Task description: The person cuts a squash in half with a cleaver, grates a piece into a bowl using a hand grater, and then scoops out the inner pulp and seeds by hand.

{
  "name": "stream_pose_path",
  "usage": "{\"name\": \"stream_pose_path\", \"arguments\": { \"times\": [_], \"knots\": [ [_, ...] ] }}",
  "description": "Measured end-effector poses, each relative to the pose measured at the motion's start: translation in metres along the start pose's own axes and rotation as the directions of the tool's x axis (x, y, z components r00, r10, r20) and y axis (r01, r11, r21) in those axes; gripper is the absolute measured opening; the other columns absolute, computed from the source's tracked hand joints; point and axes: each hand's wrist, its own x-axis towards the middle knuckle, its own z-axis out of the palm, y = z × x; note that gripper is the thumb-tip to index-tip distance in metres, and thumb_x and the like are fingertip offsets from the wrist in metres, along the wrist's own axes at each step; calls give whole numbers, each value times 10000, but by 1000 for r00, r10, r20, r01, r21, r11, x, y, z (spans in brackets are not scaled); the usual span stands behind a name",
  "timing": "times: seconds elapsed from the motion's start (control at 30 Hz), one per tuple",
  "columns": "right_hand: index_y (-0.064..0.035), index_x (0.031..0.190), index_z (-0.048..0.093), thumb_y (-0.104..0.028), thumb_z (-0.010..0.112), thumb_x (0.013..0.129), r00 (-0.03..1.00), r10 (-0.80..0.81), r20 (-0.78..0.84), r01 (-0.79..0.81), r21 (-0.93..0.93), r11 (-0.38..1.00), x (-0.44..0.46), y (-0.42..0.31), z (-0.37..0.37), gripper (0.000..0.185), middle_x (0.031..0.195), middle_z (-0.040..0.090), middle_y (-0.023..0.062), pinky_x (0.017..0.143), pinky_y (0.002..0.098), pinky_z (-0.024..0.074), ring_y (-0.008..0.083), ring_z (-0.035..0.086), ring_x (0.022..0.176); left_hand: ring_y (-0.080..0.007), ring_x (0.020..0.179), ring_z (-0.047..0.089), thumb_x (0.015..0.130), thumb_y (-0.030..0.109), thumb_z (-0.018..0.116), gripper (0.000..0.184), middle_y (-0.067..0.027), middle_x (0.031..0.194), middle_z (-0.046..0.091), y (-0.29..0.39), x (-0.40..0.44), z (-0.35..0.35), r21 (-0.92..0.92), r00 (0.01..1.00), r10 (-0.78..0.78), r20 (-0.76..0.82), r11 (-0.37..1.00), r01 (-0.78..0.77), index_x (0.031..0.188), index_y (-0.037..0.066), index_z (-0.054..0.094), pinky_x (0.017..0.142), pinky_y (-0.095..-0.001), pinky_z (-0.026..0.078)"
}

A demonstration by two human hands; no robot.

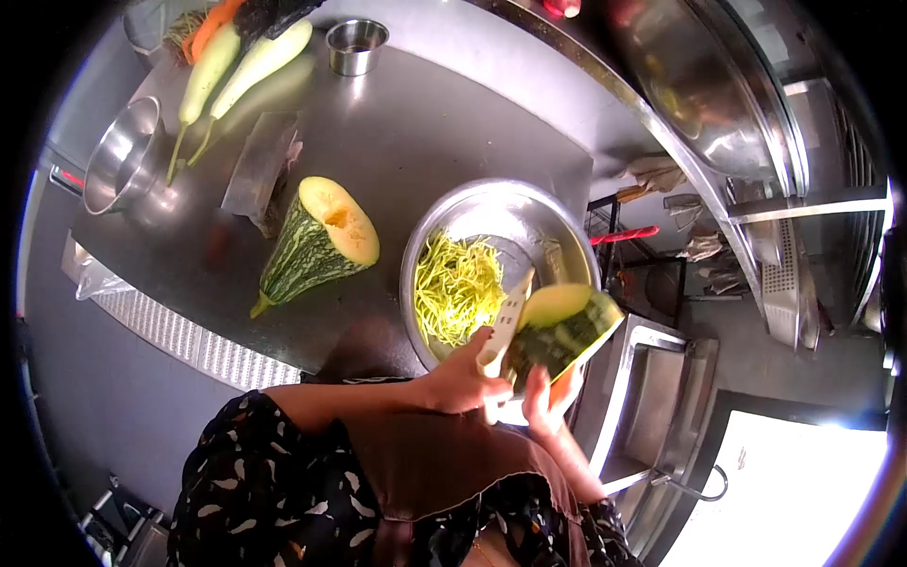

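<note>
Over the rim of a large steel bowl (416, 255), my left hand (460, 380) is closed around a white hand grater (507, 321), a flat strip with small slots. My right hand (546, 402) grips a cut piece of green-striped squash (570, 331) from below. The squash's pale cut face lies close beside the grater; whether they touch I cannot tell. Yellow-green squash shreds (460, 288) fill the left side of the bowl. Left of the bowl, the other piece of squash (316, 241) lies on the steel table (397, 142), its orange core showing.
Two long pale gourds (255, 71), a carrot (213, 26) and a small steel cup (357, 47) stand at the back. A steel basin (125, 156) and a clear plastic container (262, 165) are on the left. At right are a steel sink (647, 397) and a shelf rail (652, 113).
</note>
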Motion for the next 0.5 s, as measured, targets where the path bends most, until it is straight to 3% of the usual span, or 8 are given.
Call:
{"name": "stream_pose_path", "arguments": {
  "times": [0.1, 0.2, 0.23, 0.3, 0.33, 0.37, 0.4, 0.5],
  "knots": [
    [37, 1190, 476, -367, 583, 872, 969, 192, -158, -222, -198, 955, 39, 14, 11, 525, 1117, 561, 153, 884, 355, 380, 249, 507, 951, -137, 880, 533, 770, 55, 646, 634, -58, 959, 530, 18, -16, 13, -156, 988, 50, 143, 987, -28, 1276, 27, 264, 746, -326, 466],
    [24, 1046, 510, -333, 568, 872, 947, 279, -159, -321, -442, 837, 62, 43, -4, 401, 894, 554, 78, 750, 334, 402, 202, 490, 787, -141, 892, 543, 757, 42, 648, 614, -60, 939, 538, 21, -20, 8, -81, 982, 116, 147, 991, -105, 1262, 22, 300, 748, -309, 471],
    [19, 1023, 512, -295, 580, 867, 966, 211, -146, -228, -109, 967, 46, 27, 3, 358, 862, 522, 53, 709, 329, 403, 179, 470, 753, -144, 896, 546, 749, 37, 646, 599, -64, 939, 539, 19, -16, 6, -60, 994, 37, 99, 998, -31, 1250, 19, 317, 753, -312, 473],
    [23, 1186, 469, -220, 559, 871, 998, 43, 47, -34, -186, 982, 15, 4, -4, 408, 1088, 529, 109, 863, 334, 394, 199, 481, 979, -148, 904, 546, 739, 32, 638, 573, -66, 921, 544, 35, -6, 0, -122, 995, -94, 18, 988, 95, 1230, 16, 342, 756, -311, 477],
    [21, 1261, 423, -187, 536, 878, 987, -85, 134, 115, -239, 964, 8, -21, -3, 450, 1209, 492, 137, 936, 347, 367, 211, 447, 1107, -144, 884, 550, 744, 38, 637, 569, -59, 906, 549, 23, 0, -6, 70, 999, -3, -35, 998, 6, 1231, 20, 343, 776, -312, 469],
    [18, 1337, 378, -155, 513, 886, 954, -208, 215, 262, -269, 927, 2, -46, -1, 502, 1330, 455, 165, 1010, 360, 339, 223, 414, 1235, -143, 879, 550, 743, 47, 641, 582, -55, 907, 553, 16, 0, -6, 24, 1000, 12, -26, 1000, -11, 1238, 19, 337, 796, -313, 460],
    [25, 1277, 413, -200, 538, 878, 943, -265, 203, 317, -297, 900, 0, -39, 2, 475, 1270, 478, 159, 970, 365, 353, 227, 435, 1152, -142, 873, 549, 742, 56, 646, 594, -51, 908, 556, 9, -6, -3, -22, 1000, 14, -12, 1000, -14, 1245, 19, 331, 817, -314, 451],
    [44, 1098, 517, -336, 613, 854, 987, 103, -121, -148, -464, 873, 41, 39, 3, 462, 1088, 547, 142, 849, 382, 392, 239, 500, 905, -150, 950, 544, 756, 55, 650, 636, -48, 938, 565, 19, -17, 9, -124, 993, -18, 117, 992, 33, 1278, 29, 289, 873, -345, 428]
  ]
}}
